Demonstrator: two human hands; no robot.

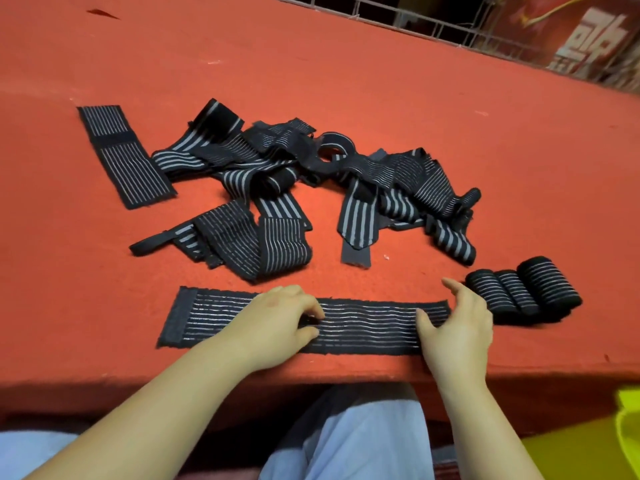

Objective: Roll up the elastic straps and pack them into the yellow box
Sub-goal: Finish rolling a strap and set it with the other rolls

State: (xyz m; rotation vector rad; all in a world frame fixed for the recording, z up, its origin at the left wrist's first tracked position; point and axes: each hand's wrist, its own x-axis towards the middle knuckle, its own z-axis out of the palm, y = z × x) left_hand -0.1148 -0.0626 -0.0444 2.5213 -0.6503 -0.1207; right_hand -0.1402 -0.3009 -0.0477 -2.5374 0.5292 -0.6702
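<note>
Step in hand: flattening one strap before rolling. Flat strap (363, 323), black with thin pale stripes, lies along near table (311, 64) edge. Left hand (277, 323) rests on its middle, fingers loosely bent, gripping nothing. Right hand (457, 320) at strap's right end, fingers spread, thumb on fabric. Next move likely: curl right end over, roll leftward. Three rolled straps (523, 294) just right of strap; tangled pile (294, 174) beyond it. Yellow box (623, 431) sits below table, right of strap.

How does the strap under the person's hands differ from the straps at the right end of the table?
The flat strap lies unrolled along the near table edge; the rolled straps are three tight cylinders side by side. The left hand and right hand rest on the flat strap; nothing touches the rolls. Both are black with thin pale stripes.
</note>
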